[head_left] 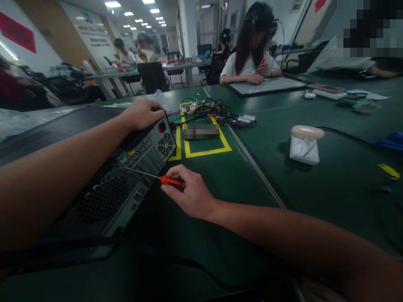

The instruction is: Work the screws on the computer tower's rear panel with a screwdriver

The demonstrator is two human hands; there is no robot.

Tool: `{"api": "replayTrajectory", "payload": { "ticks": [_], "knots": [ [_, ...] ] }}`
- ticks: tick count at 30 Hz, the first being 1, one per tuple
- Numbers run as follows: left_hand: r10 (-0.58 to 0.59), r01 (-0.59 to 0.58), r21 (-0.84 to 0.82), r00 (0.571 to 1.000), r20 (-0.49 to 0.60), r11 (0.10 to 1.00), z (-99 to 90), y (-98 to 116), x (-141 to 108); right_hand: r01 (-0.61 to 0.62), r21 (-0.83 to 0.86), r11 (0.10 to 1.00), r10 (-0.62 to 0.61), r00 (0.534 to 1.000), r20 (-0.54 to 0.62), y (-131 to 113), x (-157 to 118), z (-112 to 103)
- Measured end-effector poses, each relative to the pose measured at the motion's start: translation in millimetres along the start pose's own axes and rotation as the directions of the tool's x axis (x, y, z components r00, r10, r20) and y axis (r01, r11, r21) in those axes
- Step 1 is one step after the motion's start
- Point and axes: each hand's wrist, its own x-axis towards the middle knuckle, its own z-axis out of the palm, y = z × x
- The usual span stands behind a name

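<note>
A black desktop computer case lies at the left, its grey rear panel with a fan grille and several ports facing right. My left hand is closed over the far top edge of the case, the fingertips partly hidden behind it. In my right hand is a screwdriver with an orange and black handle, pinched between thumb and fingers. Its thin shaft points left at the rear panel. The tip is near the panel's edge; I cannot tell whether it touches a screw.
Beyond the case lies a tangle of cables. A blurred-out dark object sits inside yellow tape on the green table. A white box with a rounded top stands at right. Across the table a person works over a flat panel.
</note>
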Motion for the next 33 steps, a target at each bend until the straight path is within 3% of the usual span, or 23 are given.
{"api": "replayTrajectory", "payload": {
  "ticks": [33],
  "knots": [
    [-0.006, 0.005, 0.027, 1.000, 0.026, 1.000, -1.3, 2.0, 0.9, -0.018, 0.015, 1.000, 0.017, 1.000, 0.025, 0.6, -0.8, 1.3]
  ]
}}
